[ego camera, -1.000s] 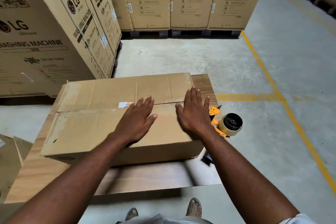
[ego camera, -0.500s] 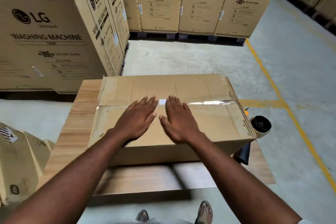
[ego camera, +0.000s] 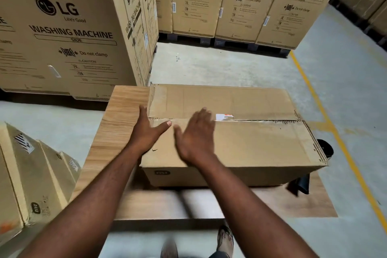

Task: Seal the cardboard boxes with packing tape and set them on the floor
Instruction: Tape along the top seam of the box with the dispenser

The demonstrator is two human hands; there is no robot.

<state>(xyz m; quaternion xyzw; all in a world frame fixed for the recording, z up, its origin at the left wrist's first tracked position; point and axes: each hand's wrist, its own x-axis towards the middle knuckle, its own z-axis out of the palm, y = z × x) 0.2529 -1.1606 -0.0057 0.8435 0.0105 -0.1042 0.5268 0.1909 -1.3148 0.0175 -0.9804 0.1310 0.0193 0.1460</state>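
A long brown cardboard box lies on a low wooden table, its top flaps closed with clear tape along the centre seam. My left hand lies flat on the box's left end, fingers reaching over the edge at the seam. Just to its right, my right hand is flat on the box top with straight fingers and looks slightly blurred. Behind the box's right end, the tape dispenser is mostly hidden; only its dark roll shows.
Tall washing machine cartons stand at the left and along the back on pallets. Smaller cardboard boxes sit on the floor at lower left. A yellow floor line runs along the right. My feet show below the table.
Both hands have slid left along the taped seam, and my left hand now reaches the box's left end. The view has shifted, so the box sits further right in frame.
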